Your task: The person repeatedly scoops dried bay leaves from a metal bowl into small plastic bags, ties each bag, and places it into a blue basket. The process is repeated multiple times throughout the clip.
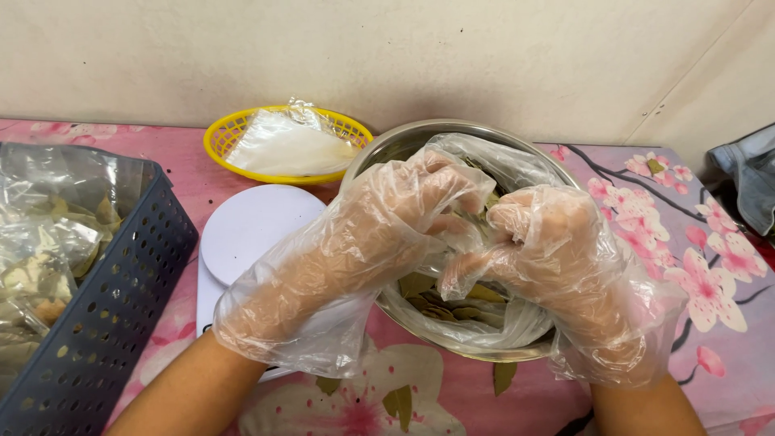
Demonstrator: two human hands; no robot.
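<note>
Surface (710, 379) with pink flower-print cover carries everything; plain wall behind. Grey perforated crate (97, 323) at far left, filled with clear bags of dried leaves. Steel bowl (404, 139) at centre, lined with a thin plastic bag, dried leaves (440, 303) lying in the bottom. White round scale (250, 230) sits between crate and bowl, just beside the bowl. Yellow basket (222, 133) behind the scale holds a stack of clear bags (282, 145). Two loose leaves lie on the surface in front of the bowl.

Left hand (379, 226) and right hand (549, 242), both in loose clear gloves, meet over the bowl. Both are curled nearly closed, fingertips pinched together on a small bunch of leaves between them; the gloves blur exactly how many leaves each grips.

Handling, by judgement: leaves very light, dry, stiff and brittle, likely to crack or crumble under a hard squeeze. Gloves slippery against them. Best held gently in a loose bunch, flat between fingertips, over the bowl so dropped pieces fall inside.
</note>
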